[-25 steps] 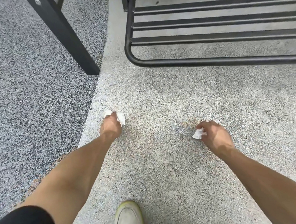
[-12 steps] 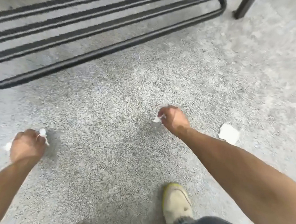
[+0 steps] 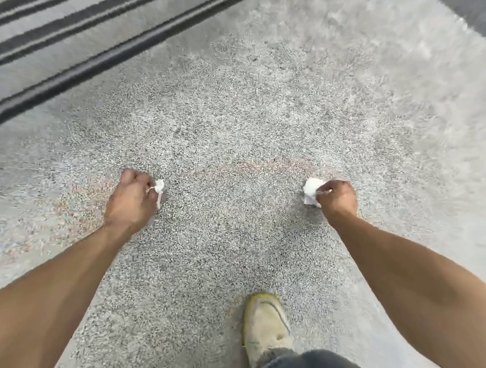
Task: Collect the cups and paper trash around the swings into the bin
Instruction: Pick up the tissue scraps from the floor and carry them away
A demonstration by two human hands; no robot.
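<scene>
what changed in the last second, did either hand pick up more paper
The right hand reached to the flat white scrap that lay loose on the ground half a second ago and now closes on a larger white paper. That spot is no longer bare paper. The view swung right, sliding the black metal bars up and left. The left hand keeps its grip on its crumpled paper.

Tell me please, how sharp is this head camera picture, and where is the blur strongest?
Head view: motion blur is strongest toward the edges, where the black metal bars smear into streaks; the speckled grey ground is sharper in the middle; the left hand and right hand, each holding white crumpled paper, are slightly soft; lighting is even, with faint shadows only.
</scene>
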